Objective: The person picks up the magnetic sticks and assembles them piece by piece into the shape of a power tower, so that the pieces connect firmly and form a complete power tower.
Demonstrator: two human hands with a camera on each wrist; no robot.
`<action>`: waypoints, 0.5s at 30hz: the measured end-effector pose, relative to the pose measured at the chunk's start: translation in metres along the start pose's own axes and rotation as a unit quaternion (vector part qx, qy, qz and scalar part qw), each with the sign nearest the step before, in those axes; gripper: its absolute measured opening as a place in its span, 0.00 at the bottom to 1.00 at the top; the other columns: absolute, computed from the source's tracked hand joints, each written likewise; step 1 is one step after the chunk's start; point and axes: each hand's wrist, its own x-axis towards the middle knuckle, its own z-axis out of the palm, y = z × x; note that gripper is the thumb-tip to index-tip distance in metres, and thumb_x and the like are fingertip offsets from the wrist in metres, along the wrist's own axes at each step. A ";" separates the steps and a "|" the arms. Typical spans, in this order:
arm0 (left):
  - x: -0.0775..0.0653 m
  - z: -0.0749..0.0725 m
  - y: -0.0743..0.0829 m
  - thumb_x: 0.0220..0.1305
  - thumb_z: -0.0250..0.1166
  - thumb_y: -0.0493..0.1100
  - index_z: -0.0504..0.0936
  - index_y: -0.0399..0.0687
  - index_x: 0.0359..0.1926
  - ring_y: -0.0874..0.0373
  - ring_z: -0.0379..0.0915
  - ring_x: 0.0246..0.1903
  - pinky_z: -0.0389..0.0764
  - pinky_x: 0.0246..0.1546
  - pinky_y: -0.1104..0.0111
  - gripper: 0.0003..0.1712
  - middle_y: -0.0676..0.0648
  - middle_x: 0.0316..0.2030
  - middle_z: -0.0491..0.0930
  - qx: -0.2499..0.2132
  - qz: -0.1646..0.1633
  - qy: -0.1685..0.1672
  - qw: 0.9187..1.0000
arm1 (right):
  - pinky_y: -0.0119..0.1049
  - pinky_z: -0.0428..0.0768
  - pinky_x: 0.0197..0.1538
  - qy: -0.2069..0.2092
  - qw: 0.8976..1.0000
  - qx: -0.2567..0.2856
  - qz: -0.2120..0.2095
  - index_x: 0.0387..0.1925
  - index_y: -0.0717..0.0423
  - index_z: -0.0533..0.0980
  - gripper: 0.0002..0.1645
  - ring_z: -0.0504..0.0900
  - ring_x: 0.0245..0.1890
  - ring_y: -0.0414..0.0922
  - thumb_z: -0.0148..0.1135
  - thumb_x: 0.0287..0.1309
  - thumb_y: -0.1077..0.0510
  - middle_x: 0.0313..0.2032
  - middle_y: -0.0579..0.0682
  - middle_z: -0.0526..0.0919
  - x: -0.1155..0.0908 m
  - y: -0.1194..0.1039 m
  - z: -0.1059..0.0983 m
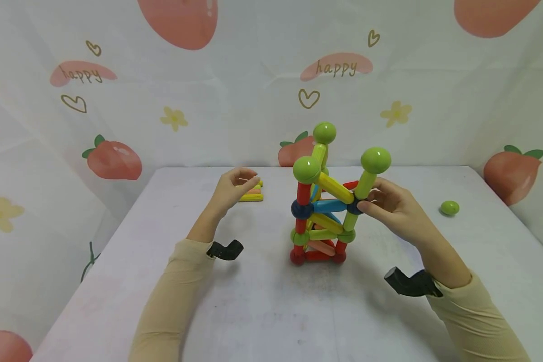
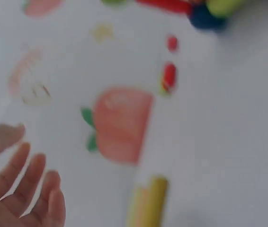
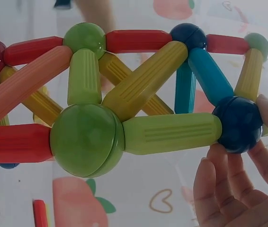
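A tower of coloured rods and balls (image 1: 328,205) stands on the white table, with red balls at its base and green balls on top. My right hand (image 1: 395,208) pinches a dark blue ball (image 3: 240,124) on the tower's right side, thumb on one side and fingertips beneath. A light green rod (image 3: 173,133) joins that ball to a green ball (image 3: 84,139). My left hand (image 1: 233,190) is raised left of the tower, fingers loosely bent and holding nothing, in front of several yellow and pink rods (image 1: 252,197).
One loose green ball (image 1: 449,207) lies at the right of the table. Small red pieces (image 2: 169,75) lie on the table in the left wrist view. Behind the table hangs a white cloth (image 1: 253,90) printed with peaches.
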 end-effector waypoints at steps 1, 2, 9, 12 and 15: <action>0.004 -0.002 -0.010 0.64 0.59 0.48 0.76 0.42 0.52 0.51 0.72 0.51 0.77 0.50 0.61 0.20 0.44 0.51 0.76 0.027 -0.023 0.006 0.999 | 0.22 0.79 0.44 0.001 1.000 -0.002 0.001 0.51 0.48 0.73 0.24 0.79 0.38 0.35 0.53 0.57 0.74 0.48 0.37 0.79 0.000 0.000 0.000; 0.007 -0.004 -0.020 0.64 0.58 0.48 0.76 0.42 0.52 0.49 0.71 0.53 0.76 0.51 0.60 0.20 0.43 0.53 0.75 0.053 -0.044 0.011 0.998 | 0.22 0.79 0.44 0.002 1.000 -0.004 0.002 0.51 0.48 0.73 0.24 0.79 0.38 0.35 0.53 0.58 0.74 0.47 0.36 0.79 0.000 0.000 0.000; 0.013 -0.013 -0.062 0.64 0.56 0.41 0.76 0.35 0.53 0.42 0.70 0.54 0.73 0.55 0.55 0.19 0.34 0.53 0.75 0.189 -0.120 0.018 0.974 | 0.22 0.79 0.45 -0.001 1.000 0.002 -0.001 0.51 0.48 0.73 0.24 0.79 0.39 0.35 0.53 0.57 0.74 0.46 0.37 0.79 0.001 0.000 0.000; 0.012 -0.015 -0.067 0.62 0.58 0.38 0.76 0.36 0.54 0.42 0.70 0.53 0.72 0.55 0.55 0.19 0.34 0.52 0.75 0.196 -0.138 0.021 0.971 | 0.23 0.79 0.45 -0.002 1.000 0.000 0.000 0.51 0.48 0.73 0.24 0.79 0.39 0.35 0.54 0.58 0.73 0.46 0.37 0.79 0.001 0.000 0.000; 0.012 -0.016 -0.070 0.60 0.62 0.40 0.77 0.37 0.53 0.45 0.70 0.48 0.72 0.51 0.57 0.20 0.36 0.48 0.76 0.200 -0.142 0.021 0.969 | 0.22 0.79 0.45 -0.001 1.000 -0.007 0.002 0.51 0.48 0.73 0.22 0.79 0.39 0.35 0.54 0.58 0.72 0.45 0.37 0.79 0.000 0.000 0.000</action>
